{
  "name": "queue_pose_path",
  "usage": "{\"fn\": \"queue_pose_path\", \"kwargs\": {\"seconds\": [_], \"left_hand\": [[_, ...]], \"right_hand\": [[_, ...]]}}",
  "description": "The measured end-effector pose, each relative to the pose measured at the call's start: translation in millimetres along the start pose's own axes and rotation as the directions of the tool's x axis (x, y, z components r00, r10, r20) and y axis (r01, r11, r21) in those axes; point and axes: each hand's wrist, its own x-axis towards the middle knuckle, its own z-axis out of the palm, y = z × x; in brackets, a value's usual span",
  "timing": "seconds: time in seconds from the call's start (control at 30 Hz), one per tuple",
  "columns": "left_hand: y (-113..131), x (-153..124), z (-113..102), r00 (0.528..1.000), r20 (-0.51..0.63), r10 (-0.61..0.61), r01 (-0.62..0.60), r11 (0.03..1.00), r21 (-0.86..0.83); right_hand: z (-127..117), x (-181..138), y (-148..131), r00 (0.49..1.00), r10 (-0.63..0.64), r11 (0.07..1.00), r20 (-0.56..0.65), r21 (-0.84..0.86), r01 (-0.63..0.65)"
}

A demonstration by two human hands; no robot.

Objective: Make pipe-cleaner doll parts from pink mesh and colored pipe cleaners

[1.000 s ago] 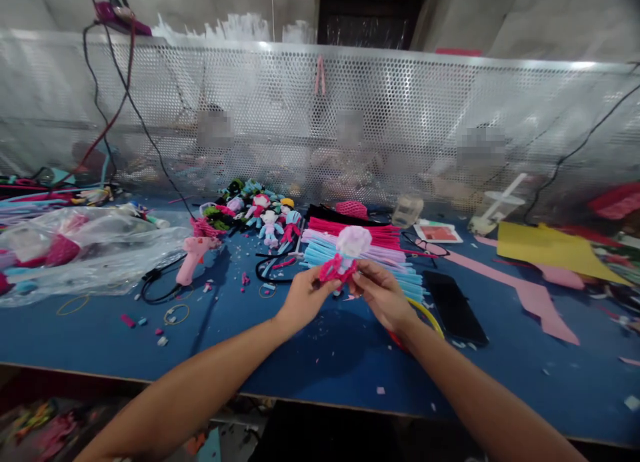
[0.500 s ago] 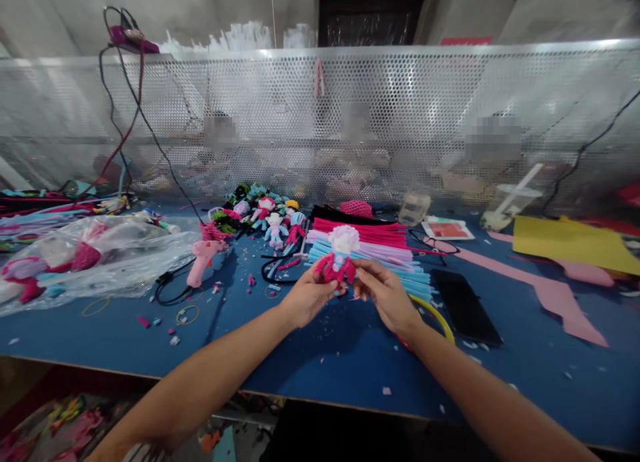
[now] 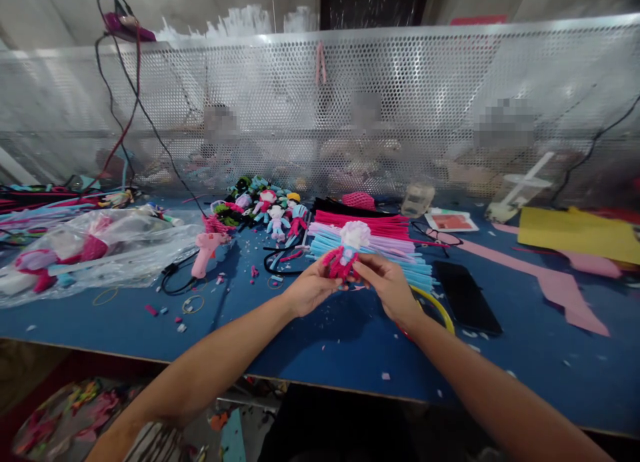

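Observation:
Between my two hands, above the blue table, is a small pipe-cleaner doll (image 3: 349,247) with a white and lilac head, a light blue middle and magenta limbs. My left hand (image 3: 316,287) pinches the doll from its left side. The fingers of my right hand (image 3: 386,285) close on its lower right part; the fingertips are partly hidden behind it. Just behind the doll lie bundles of fuzzy pipe cleaners (image 3: 370,225) in black, magenta, lilac and light blue. A yellow ring-shaped thing (image 3: 440,310) is partly covered by my right forearm.
A pink glue gun (image 3: 205,252) with a black cord lies left, near a clear plastic bag (image 3: 150,249). Several finished dolls (image 3: 277,222) are heaped behind. At right are a black phone (image 3: 466,295), pink felt strip (image 3: 555,285), yellow sheet (image 3: 575,232) and drink cup (image 3: 517,194). A perforated metal screen (image 3: 280,95) stands behind.
The doll and both hands have shifted slightly right and up in view, and the doll has tilted a little. My view has moved slightly. Both hands keep their hold.

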Motion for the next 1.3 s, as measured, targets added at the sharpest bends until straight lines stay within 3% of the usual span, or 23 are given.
{"fn": "queue_pose_path", "kwargs": {"seconds": [0.33, 0.5, 0.8, 1.0, 1.13, 1.3], "left_hand": [[4.6, 0.1, 5.2, 0.984, -0.155, -0.088, 0.087, 0.996, -0.017], [3.4, 0.7, 6.5, 0.975, -0.205, -0.089, 0.085, 0.996, -0.031], [-1.1, 0.9, 6.9, 0.962, -0.273, -0.005, 0.044, 0.990, 0.136], [-3.1, 0.9, 6.6, 0.987, -0.152, 0.049, -0.036, 0.995, 0.091], [-4.2, 2.2, 5.1, 0.989, -0.121, 0.086, -0.075, 0.993, 0.090], [-5.3, 1.9, 3.4, 0.997, -0.061, 0.047, -0.042, 0.995, 0.086]], "right_hand": [[1.2, -0.8, 3.6, 1.000, -0.022, 0.999, 0.018, -0.025, 0.023], [2.4, -1.1, 6.6, 0.999, -0.039, 0.998, 0.008, -0.050, 0.040], [6.4, -2.7, 7.5, 0.997, -0.063, 0.980, -0.048, -0.194, 0.053], [3.5, 0.0, 8.4, 0.994, -0.041, 0.995, -0.099, -0.089, 0.032], [1.7, -1.3, 5.6, 0.999, -0.024, 1.000, -0.033, -0.002, 0.024], [1.2, -0.8, 3.9, 1.000, 0.007, 0.998, -0.024, 0.055, -0.006]]}}
